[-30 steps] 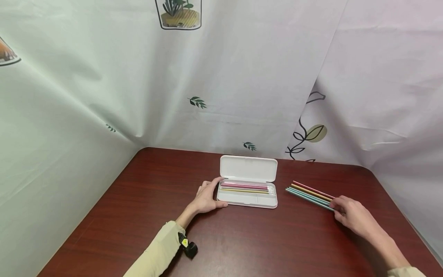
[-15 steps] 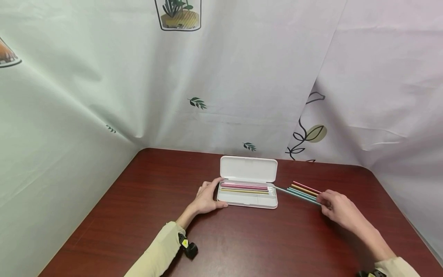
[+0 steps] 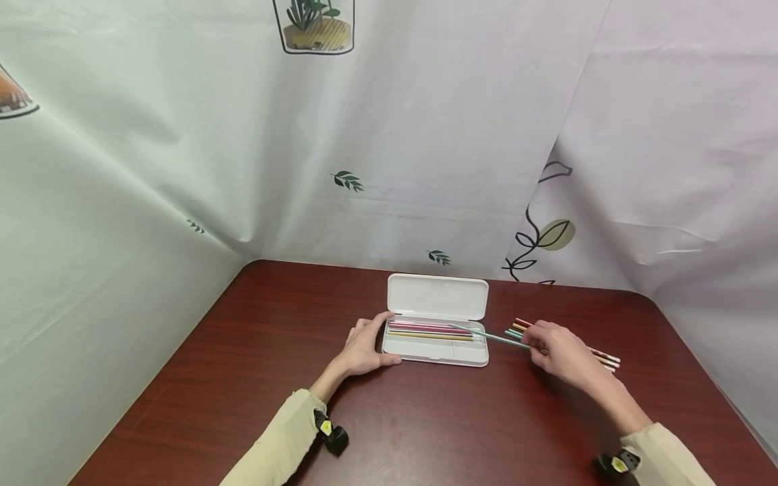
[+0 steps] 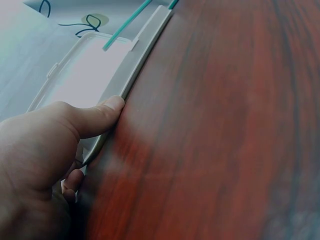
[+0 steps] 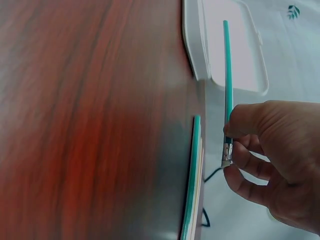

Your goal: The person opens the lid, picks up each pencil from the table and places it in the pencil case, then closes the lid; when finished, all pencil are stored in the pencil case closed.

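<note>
A white pencil case (image 3: 419, 348) lies with its lid (image 3: 436, 295) raised. Several pink, red and yellow pencils (image 3: 428, 330) lie in its long compartment. My left hand (image 3: 361, 347) grips the case's left end, thumb on the front edge and fingers at the back. In the left wrist view the thumb (image 4: 102, 115) presses the rim. My right hand (image 3: 562, 352) pinches a teal pencil (image 5: 228, 75) near its eraser end, between thumb and fingers. The pencil's far tip overlaps the case's right side in the head view.
Other pencils (image 3: 606, 360), teal, yellow and red, lie on the table beneath and behind my right hand, partly hidden by it. A printed white cloth (image 3: 450, 155) hangs behind the brown table (image 3: 462, 425). Each wrist wears a small black camera (image 3: 335, 439).
My right hand has lifted one teal pencil from the group on the table and moved it left, to over the case's right side. My left hand stays at the case.
</note>
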`<state>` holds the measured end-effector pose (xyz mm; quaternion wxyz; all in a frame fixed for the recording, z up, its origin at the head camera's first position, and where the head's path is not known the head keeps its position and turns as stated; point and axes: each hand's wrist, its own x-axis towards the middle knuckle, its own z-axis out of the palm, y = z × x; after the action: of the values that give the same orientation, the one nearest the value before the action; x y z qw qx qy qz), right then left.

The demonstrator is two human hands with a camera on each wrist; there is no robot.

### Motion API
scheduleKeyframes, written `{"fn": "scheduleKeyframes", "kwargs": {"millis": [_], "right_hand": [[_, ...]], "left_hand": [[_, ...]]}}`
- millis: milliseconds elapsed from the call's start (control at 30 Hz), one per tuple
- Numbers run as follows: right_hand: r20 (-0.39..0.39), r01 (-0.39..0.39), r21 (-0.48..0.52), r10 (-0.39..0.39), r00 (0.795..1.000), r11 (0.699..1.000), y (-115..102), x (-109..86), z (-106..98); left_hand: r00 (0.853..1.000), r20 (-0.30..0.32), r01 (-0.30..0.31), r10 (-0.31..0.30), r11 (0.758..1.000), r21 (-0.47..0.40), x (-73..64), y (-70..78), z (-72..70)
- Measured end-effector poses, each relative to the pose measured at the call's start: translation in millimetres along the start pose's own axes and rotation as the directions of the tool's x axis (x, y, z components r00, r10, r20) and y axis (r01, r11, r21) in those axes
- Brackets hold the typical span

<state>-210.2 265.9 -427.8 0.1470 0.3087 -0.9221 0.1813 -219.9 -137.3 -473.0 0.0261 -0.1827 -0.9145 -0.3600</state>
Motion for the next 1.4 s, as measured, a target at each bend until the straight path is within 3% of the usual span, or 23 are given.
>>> {"fn": "scheduleKeyframes", "kwargs": {"millis": [200,633,1067,1400], "right_hand": [[0.034,-0.003,0.004,0.003,0.999,1.000,-10.3,15.5,7.3],[0.081,0.006,0.021,-0.008,0.997,1.000,-26.5,42.0,20.3],[0.087,0.076,0.032,-0.078,0.993,0.997,-39.5,62.1,30.6],[0.127,0.054,0.053,-0.060,0.990,0.997,-44.9,69.5,39.5]], "left_hand": [[0.999,-0.013,-0.042,0.043,0.999,0.023,-0.7,-1.1,0.9],[1.000,0.016,0.013,-0.013,1.000,0.008,0.8,-0.4,0.0],[0.999,-0.016,-0.033,0.033,0.999,0.008,-1.6,1.6,-0.2],[1.000,0.013,0.017,-0.017,1.000,0.006,-0.6,0.1,0.2]]}}
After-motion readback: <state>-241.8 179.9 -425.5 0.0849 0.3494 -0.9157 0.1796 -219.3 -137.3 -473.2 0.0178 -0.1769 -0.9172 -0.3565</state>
